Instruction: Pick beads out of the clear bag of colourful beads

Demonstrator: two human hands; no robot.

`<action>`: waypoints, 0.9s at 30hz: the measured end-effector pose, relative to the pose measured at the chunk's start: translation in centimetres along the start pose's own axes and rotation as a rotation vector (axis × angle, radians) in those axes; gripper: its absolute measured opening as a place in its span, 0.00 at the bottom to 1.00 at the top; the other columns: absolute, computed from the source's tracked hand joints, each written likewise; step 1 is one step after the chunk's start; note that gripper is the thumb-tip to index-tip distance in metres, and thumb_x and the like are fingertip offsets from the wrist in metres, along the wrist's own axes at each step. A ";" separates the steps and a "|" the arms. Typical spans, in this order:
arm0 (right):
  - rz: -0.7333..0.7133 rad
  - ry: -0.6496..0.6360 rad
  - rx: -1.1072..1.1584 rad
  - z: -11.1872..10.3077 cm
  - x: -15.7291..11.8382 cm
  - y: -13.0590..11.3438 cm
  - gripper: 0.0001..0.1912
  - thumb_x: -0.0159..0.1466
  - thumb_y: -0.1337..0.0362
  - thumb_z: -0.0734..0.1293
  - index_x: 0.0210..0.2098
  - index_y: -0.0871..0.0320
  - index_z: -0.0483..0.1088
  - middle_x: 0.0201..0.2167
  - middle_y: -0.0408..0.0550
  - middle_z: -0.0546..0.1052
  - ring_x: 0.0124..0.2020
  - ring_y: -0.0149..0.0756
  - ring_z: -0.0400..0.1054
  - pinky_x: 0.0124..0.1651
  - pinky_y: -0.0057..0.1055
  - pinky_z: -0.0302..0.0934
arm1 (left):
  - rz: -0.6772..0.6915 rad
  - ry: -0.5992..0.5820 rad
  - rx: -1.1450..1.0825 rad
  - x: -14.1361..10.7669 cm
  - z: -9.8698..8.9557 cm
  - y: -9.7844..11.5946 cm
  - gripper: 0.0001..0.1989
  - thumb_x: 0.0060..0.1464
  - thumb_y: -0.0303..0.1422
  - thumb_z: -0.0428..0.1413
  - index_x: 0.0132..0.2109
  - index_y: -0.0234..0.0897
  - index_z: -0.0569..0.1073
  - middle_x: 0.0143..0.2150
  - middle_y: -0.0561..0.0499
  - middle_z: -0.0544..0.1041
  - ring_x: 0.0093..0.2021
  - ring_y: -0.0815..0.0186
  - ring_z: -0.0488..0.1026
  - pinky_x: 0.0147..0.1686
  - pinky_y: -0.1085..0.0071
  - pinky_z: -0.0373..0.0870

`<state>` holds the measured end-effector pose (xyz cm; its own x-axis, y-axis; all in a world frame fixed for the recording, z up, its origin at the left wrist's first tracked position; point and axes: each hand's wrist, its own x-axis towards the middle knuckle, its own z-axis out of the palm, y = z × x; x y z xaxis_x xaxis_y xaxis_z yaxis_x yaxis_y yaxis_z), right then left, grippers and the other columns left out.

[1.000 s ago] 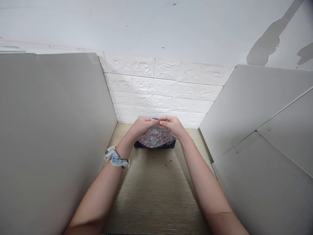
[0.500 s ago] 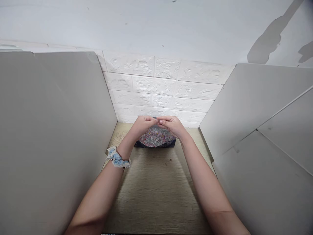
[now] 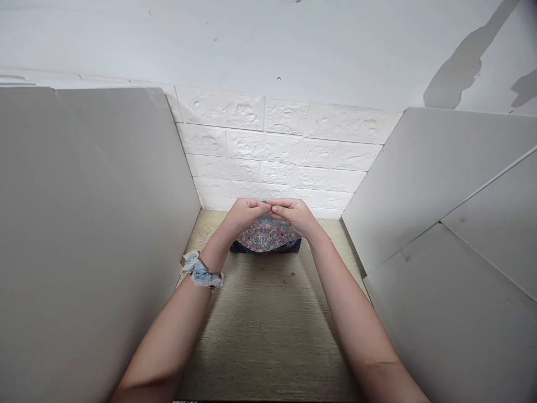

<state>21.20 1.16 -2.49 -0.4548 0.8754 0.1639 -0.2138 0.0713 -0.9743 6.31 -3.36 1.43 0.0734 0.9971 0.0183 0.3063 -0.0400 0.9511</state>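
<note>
Little moved: your left hand (image 3: 244, 217) and right hand (image 3: 297, 215) pinch closed, hold unclear; work steadily above the colourful bits (image 3: 265, 237).

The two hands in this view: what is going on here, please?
A person's left hand and right hand meet over a dark container of small coloured bits. Whether they pinch anything is too small to tell. The container rests on a table, near the white wall.

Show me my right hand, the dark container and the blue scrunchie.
Right hand (image 3: 296, 215): head view, middle of the hand.
Dark container (image 3: 292, 247): head view, right end of front wall.
Blue scrunchie (image 3: 202, 273): head view, middle of fabric.
</note>
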 end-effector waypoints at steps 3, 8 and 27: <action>-0.019 -0.005 -0.029 0.0 0.0 -0.1 0.14 0.47 0.63 0.70 0.35 0.57 0.74 0.33 0.44 0.75 0.35 0.28 0.68 0.46 0.30 0.60 | -0.007 -0.008 -0.006 -0.1 -0.1 0.2 0.12 0.43 0.38 0.53 0.24 0.31 0.68 0.12 0.60 0.53 0.14 0.79 0.48 0.14 0.78 0.42; -0.006 0.000 0.019 0.1 -0.1 -0.3 0.14 0.47 0.63 0.70 0.34 0.58 0.74 0.32 0.44 0.75 0.34 0.28 0.68 0.47 0.31 0.61 | -0.006 -0.032 -0.025 -0.4 -0.1 0.6 0.13 0.45 0.37 0.53 0.21 0.33 0.63 0.11 0.61 0.51 0.13 0.79 0.46 0.14 0.78 0.40; -0.031 -0.013 0.029 0.3 -0.2 -0.2 0.12 0.48 0.63 0.70 0.33 0.56 0.74 0.33 0.43 0.75 0.34 0.27 0.68 0.45 0.29 0.61 | 0.015 -0.020 -0.040 -0.2 0.0 0.4 0.14 0.45 0.37 0.53 0.20 0.33 0.61 0.11 0.60 0.51 0.13 0.79 0.46 0.14 0.78 0.39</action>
<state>21.09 0.86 -2.25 -0.4584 0.8668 0.1964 -0.2526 0.0847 -0.9638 6.39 -3.58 1.83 0.0963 0.9950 0.0268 0.2666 -0.0517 0.9624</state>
